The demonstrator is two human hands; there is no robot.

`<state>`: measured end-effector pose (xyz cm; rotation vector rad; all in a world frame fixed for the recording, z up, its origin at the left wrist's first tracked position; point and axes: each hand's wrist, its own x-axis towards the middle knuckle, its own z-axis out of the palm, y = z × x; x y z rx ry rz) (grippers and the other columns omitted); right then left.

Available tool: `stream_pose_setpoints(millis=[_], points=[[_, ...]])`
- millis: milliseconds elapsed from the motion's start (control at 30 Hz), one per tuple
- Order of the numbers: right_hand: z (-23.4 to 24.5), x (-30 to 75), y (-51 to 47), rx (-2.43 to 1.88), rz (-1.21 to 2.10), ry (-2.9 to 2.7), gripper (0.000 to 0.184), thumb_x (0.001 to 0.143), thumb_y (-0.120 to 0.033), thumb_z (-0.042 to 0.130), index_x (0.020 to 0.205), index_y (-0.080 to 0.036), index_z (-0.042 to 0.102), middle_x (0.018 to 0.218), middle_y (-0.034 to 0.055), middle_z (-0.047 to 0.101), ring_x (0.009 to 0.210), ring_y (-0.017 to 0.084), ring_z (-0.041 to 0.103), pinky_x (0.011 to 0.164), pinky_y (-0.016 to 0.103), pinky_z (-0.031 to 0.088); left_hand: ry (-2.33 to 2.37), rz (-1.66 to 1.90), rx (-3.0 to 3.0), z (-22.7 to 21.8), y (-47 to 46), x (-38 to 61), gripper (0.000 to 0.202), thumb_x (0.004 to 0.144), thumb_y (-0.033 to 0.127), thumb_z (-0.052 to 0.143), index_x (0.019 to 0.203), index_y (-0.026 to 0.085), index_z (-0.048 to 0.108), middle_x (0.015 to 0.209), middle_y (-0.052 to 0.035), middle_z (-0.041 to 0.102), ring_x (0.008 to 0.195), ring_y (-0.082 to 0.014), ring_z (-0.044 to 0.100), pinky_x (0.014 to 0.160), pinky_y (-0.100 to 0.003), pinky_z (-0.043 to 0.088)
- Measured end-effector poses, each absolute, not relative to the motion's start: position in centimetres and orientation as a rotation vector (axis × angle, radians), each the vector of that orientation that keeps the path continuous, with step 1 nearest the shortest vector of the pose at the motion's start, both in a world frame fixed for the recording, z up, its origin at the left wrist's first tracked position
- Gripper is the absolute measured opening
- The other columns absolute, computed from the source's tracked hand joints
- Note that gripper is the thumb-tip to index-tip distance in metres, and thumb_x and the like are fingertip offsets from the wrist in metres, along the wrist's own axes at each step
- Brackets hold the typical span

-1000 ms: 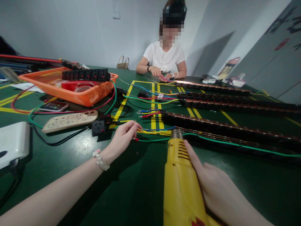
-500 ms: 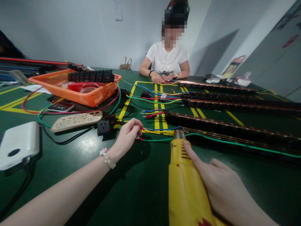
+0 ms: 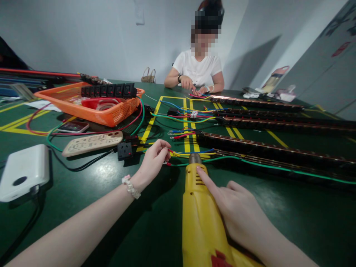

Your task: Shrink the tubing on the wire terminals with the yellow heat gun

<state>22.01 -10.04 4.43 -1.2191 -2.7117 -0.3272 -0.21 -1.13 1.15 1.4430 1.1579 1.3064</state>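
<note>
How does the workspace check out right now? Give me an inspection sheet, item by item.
Surface: dark green tabletop with yellow line markings.
Job's things: coloured wires at the end of the nearest dark strip; yellow heat gun, nozzle close to them.
Clutter: orange basket, patterned case and white box, off to the left.
Hands: left hand pinches the coloured wires; right hand grips the yellow heat gun.
Cables: green wire runs along the strip; black cables lie by the case.
Surroundings: co-worker across the tabletop; pale wall behind.

Yellow heat gun (image 3: 204, 215), nozzle (image 3: 195, 158) seemingly just beside blue and yellow wires (image 3: 180, 153).
</note>
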Motion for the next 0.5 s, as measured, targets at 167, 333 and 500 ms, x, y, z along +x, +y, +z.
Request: stream_pose_setpoints(millis=[167,333,500], points=[[4.3,20.8,-9.8,-1.192,-0.302,-2.752,0.087,0.064,-0.001,0.038,0.144,-0.007,0.006,0.065,0.0000,0.064,0.051,0.018,0.049,0.058,0.031,0.032,1.143,1.312,1.424,1.1,-1.1,-0.1,0.005,0.081,0.018,0.044,0.085,0.018,0.048,0.059,0.0039,0.053,0.054,-0.0090,0.050,0.052,-0.019,0.039],[4.2,20.6,-10.0,-1.207,-0.313,-2.772,0.085,0.066,-0.001,0.039,0.145,-0.006,0.007,0.063,-0.0005,0.063,0.050,0.017,0.048,0.060,0.031,0.029,1.145,1.309,1.424,1.0,-1.1,-0.1,0.005,0.080,0.017,0.043,0.083,0.018,0.048,0.058,0.0039,0.053,0.053,-0.0090,0.050,0.052,-0.019,0.038],[4.4,19.6,-10.0,-1.171,-0.303,-2.778,0.083,0.066,-0.002,0.042,0.144,-0.004,0.012,0.066,-0.0002,0.062,0.053,0.017,0.050,0.061,0.032,0.026,1.154,1.296,1.432,1.1,-1.1,0.0,0.006,0.079,0.016,0.043,0.082,0.018,0.048,0.058,0.0036,0.053,0.052,-0.0091,0.050,0.052,-0.019,0.039]])
